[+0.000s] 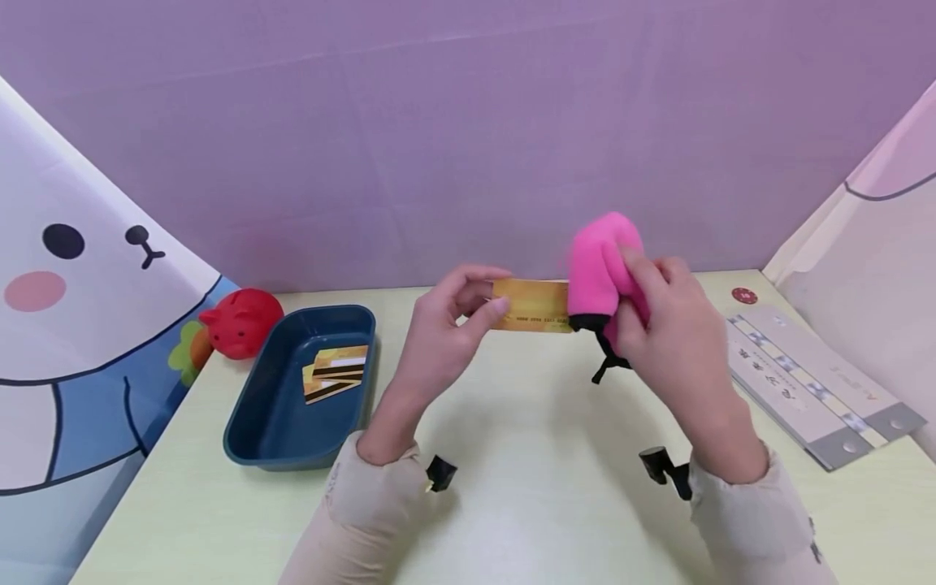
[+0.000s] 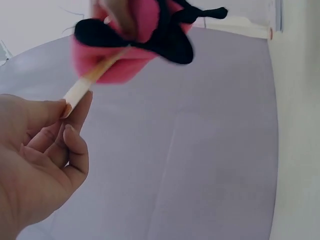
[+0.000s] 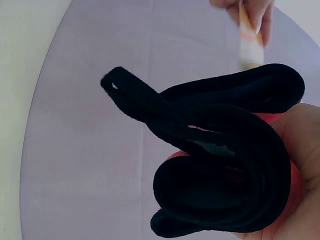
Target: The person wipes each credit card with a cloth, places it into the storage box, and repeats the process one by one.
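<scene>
My left hand (image 1: 446, 325) pinches one end of a gold bank card (image 1: 534, 305) between thumb and fingers. The card's other end reaches a soft pink fabric piece (image 1: 600, 260) with black edging and overlaps it in the head view. My right hand (image 1: 669, 325) grips this pink piece from the right, above the table. In the right wrist view, its black trim (image 3: 215, 120) curves in several folds and a black loop (image 3: 125, 92) sticks out to the left. The left wrist view shows the card (image 2: 92, 80) nearly edge-on, its far tip at the black edging.
A dark blue tray (image 1: 252, 435) stands at the left, with gold cards (image 1: 340, 361) lying in it, stripe side up. Behind it sits a red piggy bank (image 1: 249, 321). A grey-white booklet (image 1: 812, 378) and a small red disc (image 1: 744, 296) lie at the right. A purple cloth (image 1: 409, 146) backs the table.
</scene>
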